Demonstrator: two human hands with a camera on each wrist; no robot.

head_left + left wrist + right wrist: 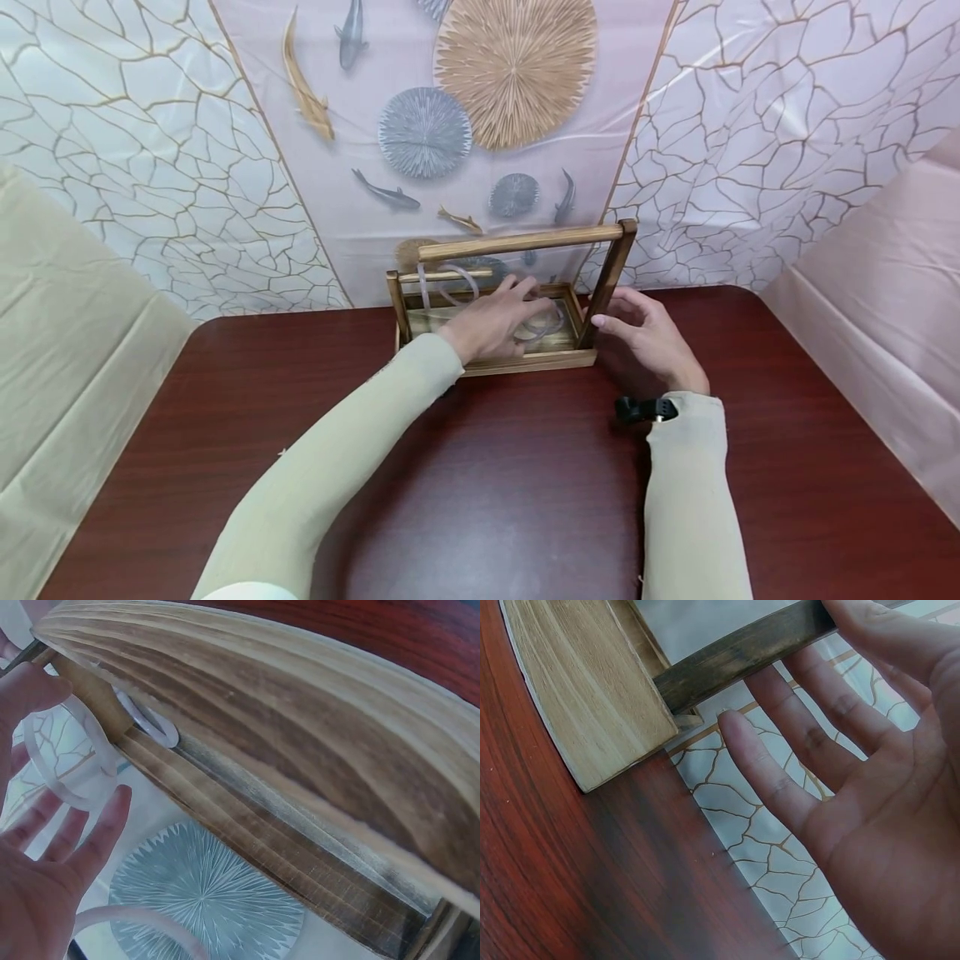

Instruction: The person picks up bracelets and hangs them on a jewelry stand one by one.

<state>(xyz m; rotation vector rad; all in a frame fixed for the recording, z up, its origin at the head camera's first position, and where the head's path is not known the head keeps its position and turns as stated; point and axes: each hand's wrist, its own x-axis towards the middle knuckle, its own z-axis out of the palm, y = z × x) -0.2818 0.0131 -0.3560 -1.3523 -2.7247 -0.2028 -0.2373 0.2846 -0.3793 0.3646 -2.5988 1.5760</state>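
Observation:
A wooden stand (pixel 525 362) has a shallow tray base, an upright post on the right and a long top bar (pixel 525 242). A second, shorter bar (pixel 442 275) is at its left. My left hand (pixel 495 321) reaches over the tray, its thumb and fingers around a pale translucent ring (pixel 105 750). Another pale ring (pixel 154 724) lies in the tray, and a ring (pixel 467 283) shows by the short bar. My right hand (pixel 656 337) holds the dark right post (pixel 757 656) near its foot, thumb in front and fingers behind.
The stand is on a dark red wooden table (pixel 487 483), near its back edge. A patterned backdrop (pixel 517 183) rises close behind. Beige cloth panels flank both sides. A black strap (pixel 645 409) is around my right wrist.

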